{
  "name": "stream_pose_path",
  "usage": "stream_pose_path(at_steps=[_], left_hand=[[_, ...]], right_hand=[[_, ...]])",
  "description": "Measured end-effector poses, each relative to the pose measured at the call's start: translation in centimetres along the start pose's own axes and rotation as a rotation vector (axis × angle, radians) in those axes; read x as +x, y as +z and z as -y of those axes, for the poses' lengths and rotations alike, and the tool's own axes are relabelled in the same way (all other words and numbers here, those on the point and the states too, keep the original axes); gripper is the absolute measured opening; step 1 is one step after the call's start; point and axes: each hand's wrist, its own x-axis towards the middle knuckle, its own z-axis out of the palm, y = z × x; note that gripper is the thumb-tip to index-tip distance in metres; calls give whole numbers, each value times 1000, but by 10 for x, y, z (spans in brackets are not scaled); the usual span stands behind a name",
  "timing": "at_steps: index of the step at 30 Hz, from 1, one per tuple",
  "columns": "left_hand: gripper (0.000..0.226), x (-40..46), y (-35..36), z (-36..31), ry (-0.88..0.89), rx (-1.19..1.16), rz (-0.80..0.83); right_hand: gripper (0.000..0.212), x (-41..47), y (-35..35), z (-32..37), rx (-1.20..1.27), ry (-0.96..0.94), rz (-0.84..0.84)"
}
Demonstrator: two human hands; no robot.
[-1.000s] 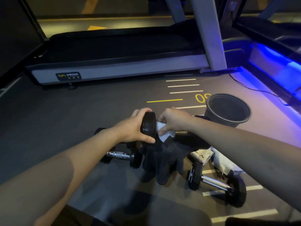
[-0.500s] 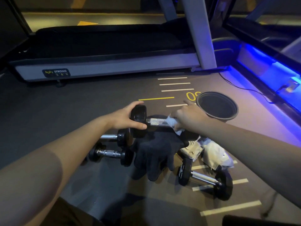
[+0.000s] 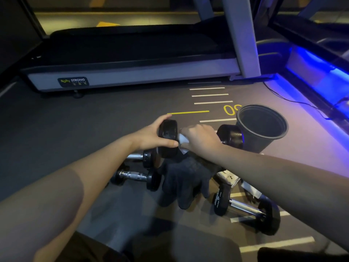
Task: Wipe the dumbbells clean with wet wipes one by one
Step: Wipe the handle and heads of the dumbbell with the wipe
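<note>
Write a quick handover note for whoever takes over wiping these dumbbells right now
Left hand grips one head of the raised dumbbell.
Right hand holds the wet wipe around its handle, beside that head.
On the floor: two small dumbbells at left, a larger dumbbell at right, dark gloves between them, black bucket beyond.
Done: cannot tell which are already clean.
Left: finish this one, then check the others.

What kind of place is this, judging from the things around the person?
Most likely a gym. A grey and black treadmill stands behind, several black dumbbells with chrome handles lie on the dark rubber floor, and white and yellow distance lines are painted on it.
</note>
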Motion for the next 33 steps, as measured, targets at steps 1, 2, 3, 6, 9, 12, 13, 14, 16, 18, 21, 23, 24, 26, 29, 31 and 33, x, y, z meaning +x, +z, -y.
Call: stream_pose_path(at_steps=[1, 2, 3, 6, 9, 12, 13, 14, 16, 18, 21, 23, 24, 26, 29, 31, 33], left_hand=[[101, 1, 0, 1, 1, -16, -3], [101, 1, 0, 2, 1, -29, -5], [102, 2, 0, 2, -2, -33, -6], [97, 2, 0, 0, 0, -17, -4], [93, 2, 0, -1, 3, 6, 1], [97, 2, -1, -1, 4, 15, 7], [99, 2, -1, -1, 1, 21, 4], [101, 2, -1, -1, -1, 27, 1], [103, 1, -1, -1, 2, 25, 2], [101, 2, 0, -1, 8, 20, 2], [93, 1, 1, -1, 11, 9, -5], [91, 0, 1, -2, 14, 8, -8], [91, 0, 1, -2, 17, 1, -9], [89, -2, 2, -2, 19, -16, -10], [87, -1, 2, 0, 20, -36, -19], [86, -1, 2, 0, 19, -40, -24], [86, 0, 2, 0, 14, -45, -33]], right_hand=[[24, 1, 0, 1, -8, 3, -11], [25, 2, 0, 1, -15, 4, -23], [26, 2, -1, 0, -17, 7, -29], [30, 0, -4, -7, -26, 13, 0], [36, -1, -4, -17, -95, 12, 69], [33, -3, -4, -32, -221, 15, 140], [32, -5, -5, -36, -257, 17, 164], [31, -7, -7, -39, -295, 13, 184], [33, -11, -12, -44, -382, -3, 215], [36, -14, -17, -49, -443, -4, 255], [35, -15, -22, -55, -457, -9, 299], [28, -14, -20, -57, -448, -21, 294], [27, -13, -18, -57, -433, -22, 287], [31, -10, -15, -57, -377, -6, 288], [33, -4, -16, -56, -278, 28, 281], [35, -1, -17, -55, -245, 29, 284], [38, 0, -17, -55, -237, 23, 284]])
